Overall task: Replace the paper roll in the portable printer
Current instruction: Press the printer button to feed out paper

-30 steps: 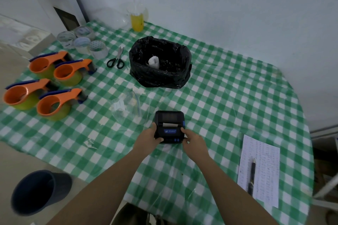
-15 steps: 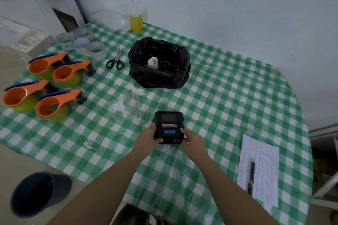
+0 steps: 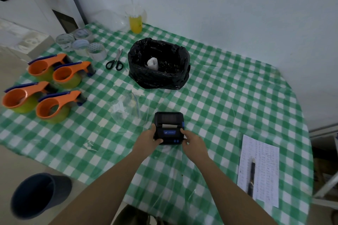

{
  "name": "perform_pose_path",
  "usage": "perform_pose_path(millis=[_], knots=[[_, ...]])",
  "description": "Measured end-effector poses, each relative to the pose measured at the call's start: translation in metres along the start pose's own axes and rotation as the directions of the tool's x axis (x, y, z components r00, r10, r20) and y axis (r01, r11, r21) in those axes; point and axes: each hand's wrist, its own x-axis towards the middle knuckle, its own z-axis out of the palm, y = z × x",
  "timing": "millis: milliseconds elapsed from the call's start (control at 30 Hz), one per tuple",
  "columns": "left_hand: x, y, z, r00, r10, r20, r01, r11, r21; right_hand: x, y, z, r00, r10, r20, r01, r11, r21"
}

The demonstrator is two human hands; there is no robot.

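Observation:
The black portable printer (image 3: pixel 169 124) with a blue front panel rests on the green checked table (image 3: pixel 228 100), lid closed, a strip of white paper showing at its slot. My left hand (image 3: pixel 149 138) grips its left near corner and my right hand (image 3: pixel 193 140) grips its right near corner. A white paper roll (image 3: pixel 152 63) lies inside the black bag-lined bin (image 3: pixel 159 76) behind the printer.
Several orange tape dispensers (image 3: pixel 54 104) and tape rolls (image 3: pixel 80 45) sit at the left. Scissors (image 3: pixel 115 61), a yellow drink cup (image 3: pixel 135 22), a clear plastic bag (image 3: pixel 124 109), and a printed sheet (image 3: pixel 259 168) with a pen (image 3: pixel 251 179) also lie about. A dark bucket (image 3: pixel 36 195) stands on the floor.
Both hands stay on the printer; nothing has visibly moved apart from a slight shift of the camera.

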Motion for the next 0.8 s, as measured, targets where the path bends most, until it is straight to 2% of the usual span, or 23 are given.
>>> perform_pose_path(millis=[800], knots=[[-0.0045, 0.0033, -0.0024, 1.0, -0.018, -0.001, 0.018, 0.999, -0.045, -0.0051, -0.0007, -0.0004, 1.0, -0.003, 0.001, 0.003, 1.0, -0.023]])
